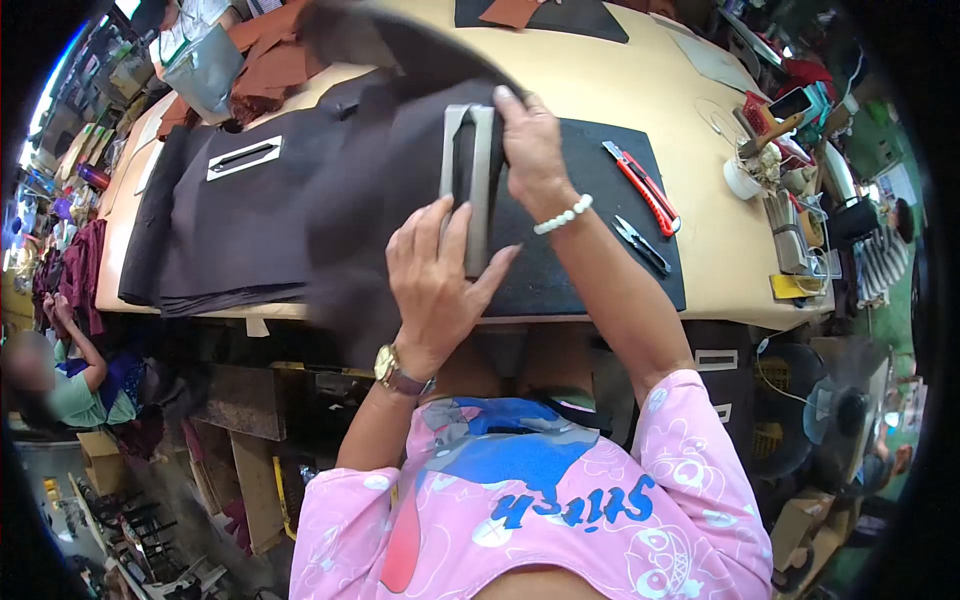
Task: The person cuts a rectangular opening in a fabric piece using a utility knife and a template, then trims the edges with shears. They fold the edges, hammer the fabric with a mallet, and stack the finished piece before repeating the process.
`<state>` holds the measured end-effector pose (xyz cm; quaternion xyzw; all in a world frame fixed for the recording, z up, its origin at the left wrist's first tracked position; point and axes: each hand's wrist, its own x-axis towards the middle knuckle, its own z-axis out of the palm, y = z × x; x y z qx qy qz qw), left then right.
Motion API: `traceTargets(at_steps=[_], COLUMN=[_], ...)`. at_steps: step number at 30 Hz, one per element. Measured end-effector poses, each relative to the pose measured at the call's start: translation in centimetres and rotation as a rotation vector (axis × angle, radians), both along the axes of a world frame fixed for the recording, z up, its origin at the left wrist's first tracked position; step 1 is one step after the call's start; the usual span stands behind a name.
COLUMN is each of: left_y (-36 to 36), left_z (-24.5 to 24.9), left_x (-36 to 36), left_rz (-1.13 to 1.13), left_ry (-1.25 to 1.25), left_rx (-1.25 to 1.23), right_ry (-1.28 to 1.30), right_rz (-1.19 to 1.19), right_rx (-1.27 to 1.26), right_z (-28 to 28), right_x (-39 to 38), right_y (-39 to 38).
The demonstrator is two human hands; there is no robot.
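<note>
A dark brown leather-like panel (390, 140) is lifted over the table, its far and left parts smeared by motion. On it sits a pale grey oblong frame (482, 190) with a slot in the middle. My right hand (533, 145), with a beaded bracelet, grips the panel's right edge near the frame's top. My left hand (437, 275), wearing a watch, lies with fingers spread against the lower part of the frame. To the left, a stack of similar dark panels (250, 225) bears another pale slotted frame (244, 158).
On a black cutting mat (590, 270) lie a red utility knife (645, 190) and thread snips (641, 246). Rust-brown leather pieces (275, 55) lie at the far left. A white cup (741, 178) of tools stands right. Another person (75, 375) sits at the left.
</note>
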<state>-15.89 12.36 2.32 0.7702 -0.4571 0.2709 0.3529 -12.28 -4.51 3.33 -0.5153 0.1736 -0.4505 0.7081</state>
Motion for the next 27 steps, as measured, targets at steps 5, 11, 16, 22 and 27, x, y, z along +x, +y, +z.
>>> traceTargets(at_steps=[5, 11, 16, 22, 27], left_y=[-3.8, -5.8, -5.7, -4.1, -3.8], left_z=[0.2, -1.1, -2.8, -4.7, -3.9], left_x=[1.7, 2.0, 1.0, -0.6, -0.7], left_rz=[0.035, -0.126, -0.235, -0.44, -0.499], left_ry=[-0.091, -0.118, -0.098, 0.247, 0.471], left_rx=[-0.046, -0.085, -0.02, 0.182, 0.294], right_ry=[-0.069, -0.03, 0.014, 0.559, 0.811], right_rz=[0.08, -0.046, -0.465, -0.867, -0.609], right_rx=[0.182, 0.08, 0.003, -0.41, -0.996], right_z=[2.5, 1.0, -1.6, -5.3, -0.8], right_x=[-5.9, -11.5, -16.8, -24.7, -23.2], right_y=[-0.3, -1.2, -6.6, -8.0, -4.8])
